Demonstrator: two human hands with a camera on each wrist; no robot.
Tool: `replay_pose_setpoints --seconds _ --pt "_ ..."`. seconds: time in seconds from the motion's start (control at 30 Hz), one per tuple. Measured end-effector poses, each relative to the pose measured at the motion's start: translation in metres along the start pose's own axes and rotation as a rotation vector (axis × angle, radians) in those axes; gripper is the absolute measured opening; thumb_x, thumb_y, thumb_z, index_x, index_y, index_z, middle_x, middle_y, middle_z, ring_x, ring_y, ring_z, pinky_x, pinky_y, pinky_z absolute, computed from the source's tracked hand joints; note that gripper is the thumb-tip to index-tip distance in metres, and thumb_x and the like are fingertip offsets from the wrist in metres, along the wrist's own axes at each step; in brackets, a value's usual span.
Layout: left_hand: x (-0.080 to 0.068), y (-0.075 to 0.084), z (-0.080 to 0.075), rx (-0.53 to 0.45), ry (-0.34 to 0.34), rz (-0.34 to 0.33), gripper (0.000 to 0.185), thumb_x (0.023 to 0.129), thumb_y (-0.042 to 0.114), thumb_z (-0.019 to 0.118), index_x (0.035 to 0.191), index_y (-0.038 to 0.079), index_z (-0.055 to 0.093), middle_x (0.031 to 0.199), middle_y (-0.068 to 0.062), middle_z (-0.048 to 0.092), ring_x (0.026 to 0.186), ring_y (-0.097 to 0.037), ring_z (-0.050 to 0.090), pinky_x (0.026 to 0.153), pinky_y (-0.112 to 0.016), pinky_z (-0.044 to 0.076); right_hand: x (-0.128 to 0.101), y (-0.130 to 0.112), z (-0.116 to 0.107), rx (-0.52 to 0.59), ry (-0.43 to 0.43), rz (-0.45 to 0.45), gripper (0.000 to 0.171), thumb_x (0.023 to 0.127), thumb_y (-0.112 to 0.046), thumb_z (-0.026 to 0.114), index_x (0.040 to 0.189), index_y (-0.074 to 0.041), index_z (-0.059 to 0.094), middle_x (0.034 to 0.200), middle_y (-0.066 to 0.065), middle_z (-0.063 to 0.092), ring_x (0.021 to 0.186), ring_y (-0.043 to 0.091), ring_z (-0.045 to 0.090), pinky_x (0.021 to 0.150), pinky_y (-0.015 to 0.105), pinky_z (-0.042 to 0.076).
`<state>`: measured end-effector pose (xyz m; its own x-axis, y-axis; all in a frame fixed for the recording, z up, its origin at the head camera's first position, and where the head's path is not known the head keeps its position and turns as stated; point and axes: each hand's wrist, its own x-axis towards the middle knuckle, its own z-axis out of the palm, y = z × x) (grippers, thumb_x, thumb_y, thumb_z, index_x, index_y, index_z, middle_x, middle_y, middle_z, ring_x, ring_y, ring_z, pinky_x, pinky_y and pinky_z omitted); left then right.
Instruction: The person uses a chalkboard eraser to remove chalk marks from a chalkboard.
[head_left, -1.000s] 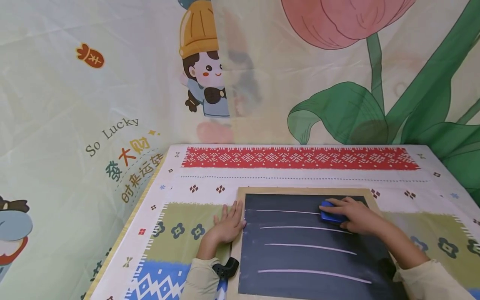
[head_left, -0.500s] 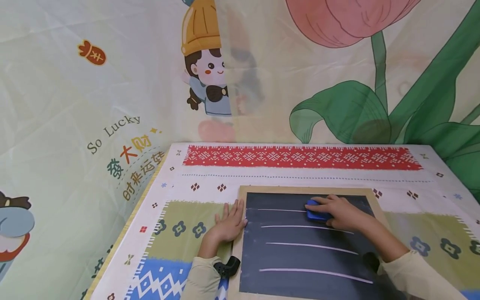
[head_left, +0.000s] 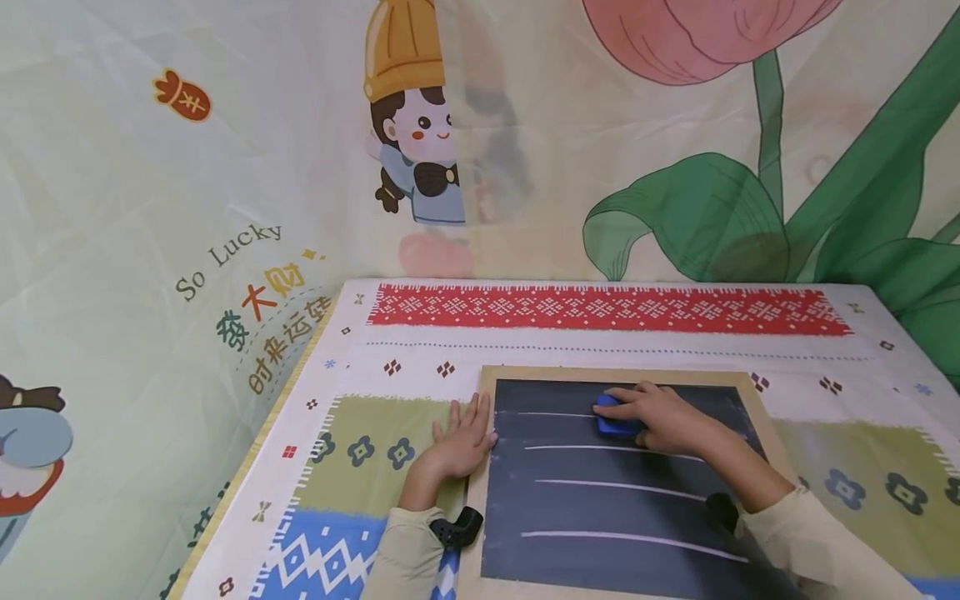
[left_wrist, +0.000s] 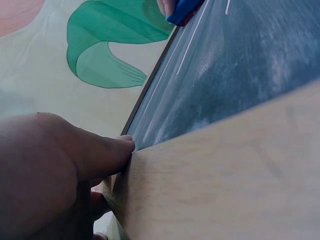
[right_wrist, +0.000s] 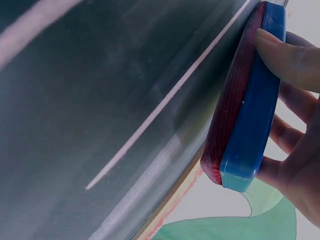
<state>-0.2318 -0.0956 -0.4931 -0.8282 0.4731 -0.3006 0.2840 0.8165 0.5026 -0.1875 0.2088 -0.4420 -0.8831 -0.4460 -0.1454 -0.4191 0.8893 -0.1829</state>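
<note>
A wood-framed blackboard (head_left: 600, 517) lies on the table with several pale chalk lines across it. My right hand (head_left: 660, 418) grips a blue chalkboard eraser (head_left: 611, 423) on the top chalk line. In the right wrist view the eraser (right_wrist: 257, 115) shows a blue back and a dark red felt side facing the board, with the thumb on its near edge and fingers behind. At the board's left side, my left hand (head_left: 459, 443) rests with fingers spread along the frame. The left wrist view has its thumb (left_wrist: 107, 152) on the corner of the wooden frame (left_wrist: 210, 170).
A patterned cloth (head_left: 420, 337) with a red band covers the table. Printed curtains (head_left: 525, 167) hang behind and to the left. Black bands with small devices (head_left: 459, 527) sit on the wrists.
My right hand has slid the eraser leftward along the top chalk line, and the line is shorter at its right end. My left hand has stayed at the frame.
</note>
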Motion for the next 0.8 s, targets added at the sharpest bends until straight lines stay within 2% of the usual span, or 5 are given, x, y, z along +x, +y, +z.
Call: replay_pose_setpoints --seconds 0.53,0.8 --pt "-0.002 0.001 -0.001 -0.004 0.006 0.010 0.060 0.099 0.032 0.033 0.148 0.013 0.005 0.155 -0.010 0.003 0.139 -0.039 -0.008 0.102 -0.068 -0.003 0.029 -0.031 -0.002 0.023 -0.030 -0.059 0.059 0.076 -0.002 0.069 0.128 -0.023 0.055 0.135 0.015 0.048 0.107 0.034 0.047 0.088 0.056 0.036" --pt "-0.002 0.002 -0.002 0.003 0.004 -0.004 0.061 0.098 0.032 0.033 0.148 0.013 0.004 0.155 -0.010 0.003 0.139 -0.039 -0.008 0.102 -0.067 -0.003 0.043 -0.046 -0.001 0.011 -0.030 -0.082 0.056 0.077 -0.003 0.069 0.128 -0.023 0.055 0.134 0.014 0.049 0.105 0.032 0.048 0.088 0.053 0.038"
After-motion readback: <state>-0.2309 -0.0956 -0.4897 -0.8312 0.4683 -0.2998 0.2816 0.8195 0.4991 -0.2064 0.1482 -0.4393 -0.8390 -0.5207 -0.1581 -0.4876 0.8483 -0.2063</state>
